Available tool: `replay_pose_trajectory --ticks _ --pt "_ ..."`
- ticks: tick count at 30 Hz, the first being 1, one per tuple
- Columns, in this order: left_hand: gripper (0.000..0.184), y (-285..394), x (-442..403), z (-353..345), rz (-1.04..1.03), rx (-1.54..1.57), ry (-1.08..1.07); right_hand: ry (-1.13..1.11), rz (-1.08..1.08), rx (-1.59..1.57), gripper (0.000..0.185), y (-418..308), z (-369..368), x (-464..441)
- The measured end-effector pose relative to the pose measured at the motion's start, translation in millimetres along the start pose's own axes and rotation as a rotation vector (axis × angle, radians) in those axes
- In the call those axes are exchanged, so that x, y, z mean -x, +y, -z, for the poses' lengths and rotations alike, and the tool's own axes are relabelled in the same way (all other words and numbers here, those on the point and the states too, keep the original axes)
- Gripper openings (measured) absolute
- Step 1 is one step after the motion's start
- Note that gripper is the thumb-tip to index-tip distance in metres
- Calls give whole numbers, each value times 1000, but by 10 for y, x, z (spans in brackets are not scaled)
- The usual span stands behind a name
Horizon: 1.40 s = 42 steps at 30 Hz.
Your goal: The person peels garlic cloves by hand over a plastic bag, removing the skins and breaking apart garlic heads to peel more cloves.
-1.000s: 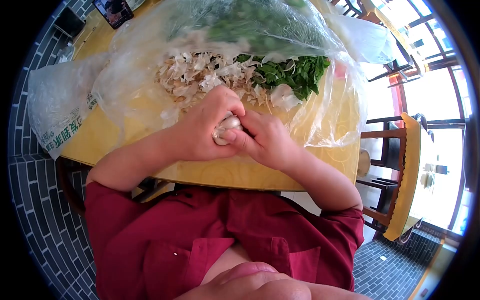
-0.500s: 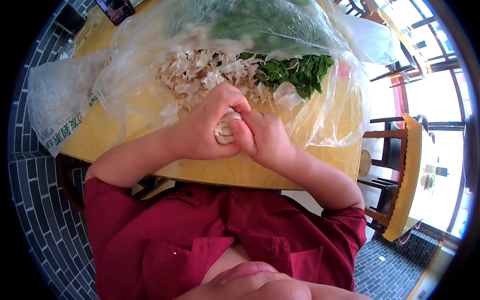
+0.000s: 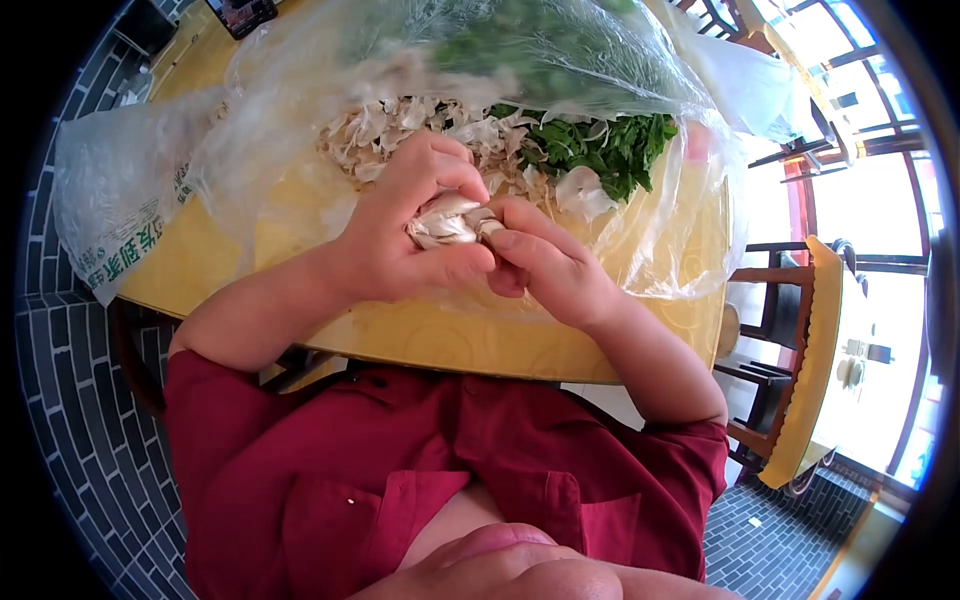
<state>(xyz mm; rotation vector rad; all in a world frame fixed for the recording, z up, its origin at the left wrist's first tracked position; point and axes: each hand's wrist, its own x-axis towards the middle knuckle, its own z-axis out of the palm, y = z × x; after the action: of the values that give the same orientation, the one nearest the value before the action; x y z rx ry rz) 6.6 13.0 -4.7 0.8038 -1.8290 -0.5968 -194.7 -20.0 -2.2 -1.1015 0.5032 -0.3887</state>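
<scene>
A whitish garlic bulb is held above the near part of the yellow table. My left hand wraps around the bulb, thumb below it and fingers above. With thumb and fingertips, my right hand pinches the bulb's right end, where a brownish stub or clove shows. Just beyond both hands lies a heap of papery garlic skins. Dark green leaves lie to the right of the skins, and one pale skin piece rests in front of them.
A clear plastic bag with greens under it spreads over the table's far side. Another plastic bag with green print hangs at the left edge. A phone stands at the far left. Chairs and a second table are on the right.
The garlic bulb has turned from upright to sideways in my hands. My right hand has shifted right, from pressing on the bulb's face to pinching its end.
</scene>
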Motion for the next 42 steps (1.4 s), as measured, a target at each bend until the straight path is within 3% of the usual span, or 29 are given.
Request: replay_pose_trajectory --ticks 2,5,11,14,17,23,29,42 --pt "23 -5 -21 49 -3 -31 -26 -1 -24 4 19 -12 24 -11" --pt "10 -15 8 77 154 84 24 34 53 114 28 -15 81 -33" --pt "7 -91 -2 86 158 31 38 121 181 105 31 -37 82 -59" --pt "9 26 14 43 359 160 17 174 214 109 28 -48 16 -50" --pt "13 -25 -16 20 148 -50 17 279 298 347 19 19 -17 -59" --pt "15 -21 3 -23 197 -127 51 393 433 735 24 92 -38 -37" --pt "16 -24 8 -39 187 -106 71 381 368 643 25 105 -26 -26" --pt "14 -36 27 -62 198 -154 49 391 358 751 25 130 -31 -34"
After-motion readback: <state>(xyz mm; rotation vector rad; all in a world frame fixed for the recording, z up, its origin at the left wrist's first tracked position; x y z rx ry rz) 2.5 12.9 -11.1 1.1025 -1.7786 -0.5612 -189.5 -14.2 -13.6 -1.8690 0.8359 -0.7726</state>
